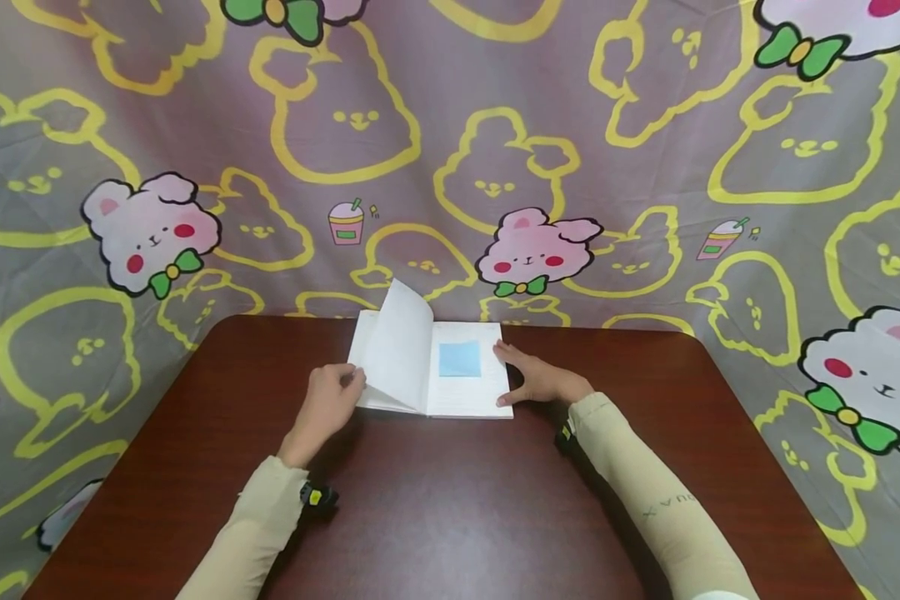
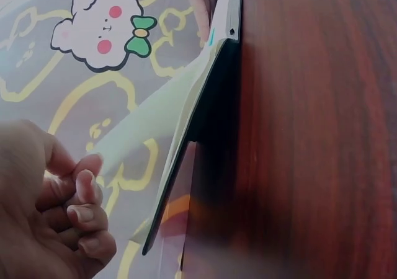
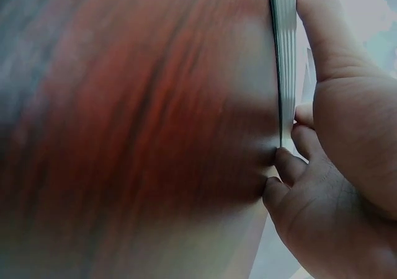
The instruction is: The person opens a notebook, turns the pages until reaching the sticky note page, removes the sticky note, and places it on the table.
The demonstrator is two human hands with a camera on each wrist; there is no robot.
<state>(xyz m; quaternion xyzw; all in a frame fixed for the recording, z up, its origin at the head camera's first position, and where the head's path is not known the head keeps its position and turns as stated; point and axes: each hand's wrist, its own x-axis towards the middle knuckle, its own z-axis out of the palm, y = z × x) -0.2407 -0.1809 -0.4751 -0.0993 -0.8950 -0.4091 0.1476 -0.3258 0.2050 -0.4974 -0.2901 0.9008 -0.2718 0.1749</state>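
Note:
An open book with white pages lies on the table, a light blue sticky note on its right page. On the left side a loose page stands partly raised and bowed. My left hand pinches that page's near outer corner between thumb and index finger; in the left wrist view the hand has its other fingers curled. My right hand rests at the book's right edge, thumb and fingers spread apart. In the right wrist view, the thumb lies on the page and fingertips touch the book's side.
The dark reddish-brown table reaches close to a grey curtain printed with cartoon animals, which hangs behind and on both sides. The book lies near the table's far edge. A black band device is on the left wrist.

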